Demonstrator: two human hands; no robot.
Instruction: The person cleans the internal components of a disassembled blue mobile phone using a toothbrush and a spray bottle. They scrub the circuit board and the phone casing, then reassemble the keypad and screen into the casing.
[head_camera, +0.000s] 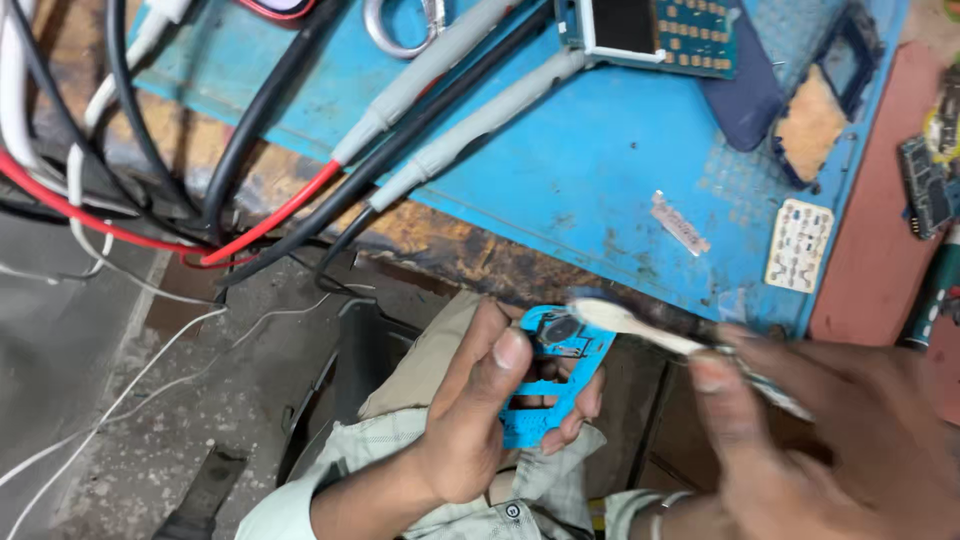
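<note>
Two hands: both are at work below the near edge of the bench, over the person's lap.
Left hand: grasping a blue phone frame, thumb across its front face and fingers curled behind.
Blue phone frame: held off the bench, just below the mat's edge; its long axis runs from lower left to upper right, with the round camera part at the upper end, toward the bench.
Right hand: pinched on the handle of a white brush, thumb and fingers closed on it.
White brush: long axis runs nearly level, tilting up to the left; its head points left and meets the upper end of the frame.
Blue mat: carries two grey probes, a circuit board and a white keypad sheet.
Cables: red, black and white, trailing off the bench's left side.
</note>
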